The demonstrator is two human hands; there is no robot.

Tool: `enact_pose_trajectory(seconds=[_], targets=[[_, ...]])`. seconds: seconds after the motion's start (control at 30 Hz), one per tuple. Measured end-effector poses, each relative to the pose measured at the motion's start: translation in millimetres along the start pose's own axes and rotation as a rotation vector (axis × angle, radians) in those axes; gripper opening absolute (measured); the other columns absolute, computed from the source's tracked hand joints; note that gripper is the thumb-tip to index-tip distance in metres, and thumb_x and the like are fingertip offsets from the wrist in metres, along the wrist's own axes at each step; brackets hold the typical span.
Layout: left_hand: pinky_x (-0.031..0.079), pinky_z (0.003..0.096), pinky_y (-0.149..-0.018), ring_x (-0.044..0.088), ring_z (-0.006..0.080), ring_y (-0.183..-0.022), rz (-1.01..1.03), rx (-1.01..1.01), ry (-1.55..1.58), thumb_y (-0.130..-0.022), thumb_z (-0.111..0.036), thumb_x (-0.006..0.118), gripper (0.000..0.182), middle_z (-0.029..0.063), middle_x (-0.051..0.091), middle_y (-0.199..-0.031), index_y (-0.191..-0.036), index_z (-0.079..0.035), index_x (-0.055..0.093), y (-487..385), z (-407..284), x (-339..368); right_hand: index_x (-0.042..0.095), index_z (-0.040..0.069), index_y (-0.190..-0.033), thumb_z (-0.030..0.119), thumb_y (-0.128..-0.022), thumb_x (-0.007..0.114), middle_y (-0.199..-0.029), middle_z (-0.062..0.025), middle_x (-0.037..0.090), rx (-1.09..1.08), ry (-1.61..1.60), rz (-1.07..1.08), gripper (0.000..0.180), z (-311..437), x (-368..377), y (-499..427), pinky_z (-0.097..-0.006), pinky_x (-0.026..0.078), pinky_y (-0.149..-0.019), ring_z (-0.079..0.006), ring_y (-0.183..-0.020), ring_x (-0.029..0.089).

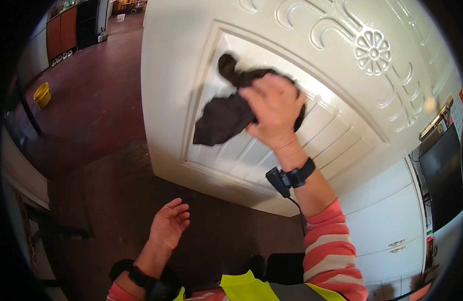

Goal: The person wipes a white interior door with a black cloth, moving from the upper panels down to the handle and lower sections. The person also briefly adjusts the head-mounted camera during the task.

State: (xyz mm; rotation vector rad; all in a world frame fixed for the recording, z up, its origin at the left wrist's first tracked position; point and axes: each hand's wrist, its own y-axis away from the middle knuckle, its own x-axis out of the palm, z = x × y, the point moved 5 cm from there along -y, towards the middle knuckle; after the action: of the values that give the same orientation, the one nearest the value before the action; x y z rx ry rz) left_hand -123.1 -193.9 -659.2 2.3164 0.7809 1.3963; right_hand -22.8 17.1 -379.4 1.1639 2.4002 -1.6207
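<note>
My right hand (274,107) presses a dark brown cloth (225,116) flat against the lower panel of a white moulded door (171,113). Part of the cloth hangs out to the left of the hand, and a twisted end sticks up above it. The hand and the cloth's upper edge are a little blurred. Below and to the left of the door, my left hand (169,222) hangs in the air over the floor. Its fingers are loosely curled and apart, with nothing in them.
A yellow bucket (42,95) stands on the dark red floor (103,90) at the left. The door carries a raised flower ornament (373,52) and a metal lock plate (436,118). White cabinets (385,222) and a black screen (444,177) are on the right. A black cable hangs from my right wrist strap.
</note>
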Motion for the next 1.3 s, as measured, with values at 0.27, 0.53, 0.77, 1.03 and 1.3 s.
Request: enact_pose_trajectory(seconds=[0.27,0.53,0.77,1.03,1.3], targets=[[0.048,0.0332,-0.072,0.06,0.0169,-0.079,0.029,0.061,0.2,-0.083,-0.014,0.061,0.025,0.0008,0.064,-0.088,-0.108,-0.01,0.059,6,-18,1,0.061,0.018,-0.081,0.018,-0.067,0.069,-0.09,0.0016,0.054,-0.367,-0.294,0.618,0.017,133,103,138,-0.0436,0.038,-0.084,-0.0191,-0.103,0.05],[0.051,0.032,-0.071,0.062,0.0155,-0.081,0.118,0.188,0.215,-0.086,-0.011,0.065,0.019,0.0001,0.065,-0.089,-0.105,-0.014,0.062,6,-29,0,0.065,0.015,-0.1,0.012,-0.062,0.067,-0.106,-0.0024,0.059,-0.177,-0.382,0.337,0.038,85,34,13,-0.0436,0.036,-0.085,-0.0245,-0.105,0.051],[0.053,0.0312,-0.069,0.063,0.0139,-0.079,0.13,0.18,0.191,-0.093,-0.025,0.066,0.018,0.0005,0.067,-0.092,-0.107,-0.014,0.063,-2,-25,4,0.064,0.02,-0.106,0.01,-0.047,0.075,-0.114,-0.0006,0.056,-0.033,-0.007,0.063,0.061,21,1,-86,-0.0448,0.031,-0.082,-0.0261,-0.113,0.05],[0.051,0.0316,-0.072,0.061,0.0142,-0.079,0.012,0.101,0.235,-0.099,-0.022,0.052,0.018,0.0003,0.065,-0.092,-0.11,-0.01,0.061,-9,-25,-22,0.06,0.016,-0.083,0.022,-0.077,0.058,-0.09,0.0002,0.055,-0.313,-0.094,0.23,0.008,120,103,46,-0.0412,0.039,-0.076,-0.0201,-0.1,0.053],[0.05,0.0314,-0.071,0.061,0.016,-0.081,-0.001,0.194,0.16,-0.09,-0.005,0.05,0.03,0.0014,0.064,-0.093,-0.12,-0.01,0.055,-1,-34,-18,0.064,0.017,-0.092,0.014,-0.07,0.065,-0.098,-0.0016,0.058,-0.299,-0.548,0.667,0.022,164,105,87,-0.04,0.039,-0.085,-0.023,-0.102,0.051]])
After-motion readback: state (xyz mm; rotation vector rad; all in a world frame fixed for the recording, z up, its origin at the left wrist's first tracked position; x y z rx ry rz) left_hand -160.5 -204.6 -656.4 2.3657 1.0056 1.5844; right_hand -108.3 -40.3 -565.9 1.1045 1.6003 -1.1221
